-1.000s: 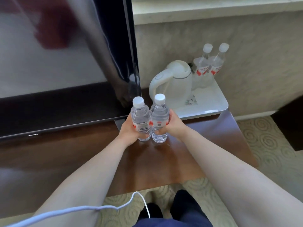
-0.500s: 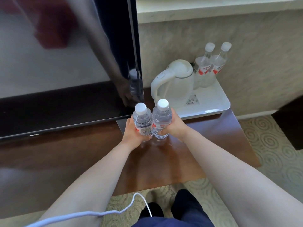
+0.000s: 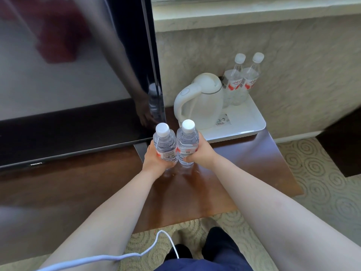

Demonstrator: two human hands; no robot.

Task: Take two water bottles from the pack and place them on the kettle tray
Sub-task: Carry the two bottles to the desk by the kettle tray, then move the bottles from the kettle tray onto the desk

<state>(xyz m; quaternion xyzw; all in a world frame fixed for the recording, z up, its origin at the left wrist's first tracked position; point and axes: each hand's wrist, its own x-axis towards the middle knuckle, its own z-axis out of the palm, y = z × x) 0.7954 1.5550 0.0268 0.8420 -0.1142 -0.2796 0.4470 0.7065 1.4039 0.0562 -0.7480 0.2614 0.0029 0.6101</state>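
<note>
bare forearms (image 3: 109, 218), navy trousers (image 3: 203, 266), dark shoes (image 3: 216, 241), no sleeves visible

black television (image 3: 74, 75), wooden desk (image 3: 244, 163), patterned carpet (image 3: 316, 182), white cable (image 3: 121, 258)

A hotel room — television (image 3: 74, 75), kettle (image 3: 203, 98) on tray (image 3: 252, 122), patterned carpet (image 3: 322, 184).

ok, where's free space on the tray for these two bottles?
Bare patch on the tray: front right, between kettle and right rim, ahead of the two bottles already there. Back corner and left side are crowded.
</note>
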